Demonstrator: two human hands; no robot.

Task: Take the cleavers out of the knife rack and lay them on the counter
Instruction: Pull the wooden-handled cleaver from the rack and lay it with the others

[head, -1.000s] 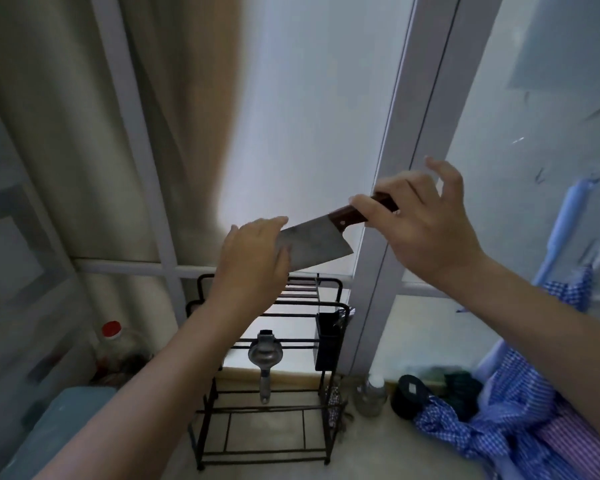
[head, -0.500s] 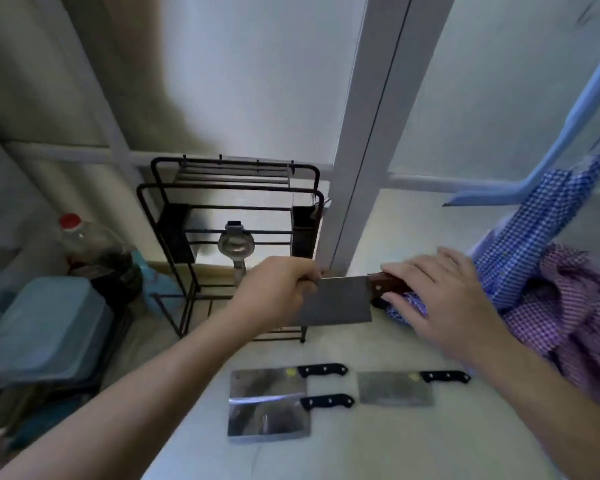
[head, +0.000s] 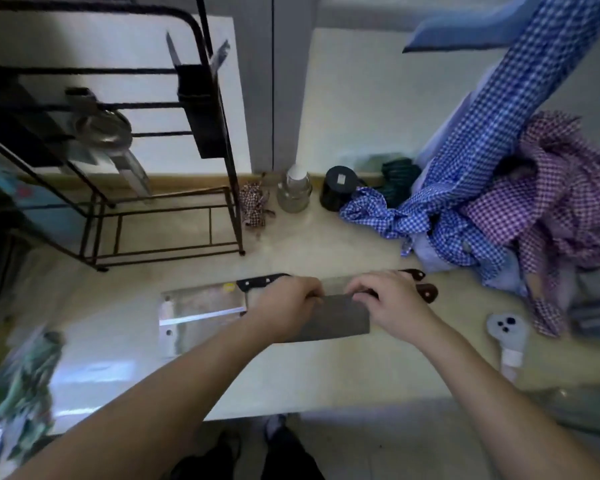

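Observation:
I hold a brown-handled cleaver [head: 336,317] low over the pale counter [head: 326,368], blade flat and facing me. My left hand [head: 288,306] grips the blade's left end. My right hand [head: 388,299] grips the handle end, whose brown tip [head: 427,292] sticks out to the right. Two black-handled cleavers [head: 201,308] lie stacked on the counter just left of my hands. Another cleaver lies behind my hands, mostly hidden, only its dark handle end [head: 414,273] showing. The black wire knife rack [head: 146,161] stands at the back left.
A ladle [head: 108,133] hangs in the rack. A glass jar [head: 295,190] and a black jar [head: 338,188] stand by the wall. Blue and purple checked cloths [head: 482,202] pile at the right. A pale utensil [head: 508,337] lies right of my hands. The counter's front edge is near me.
Both hands carried the brown-handled cleaver from high above the rack down to just above the counter, in front of the laid cleavers. My view tilted downward.

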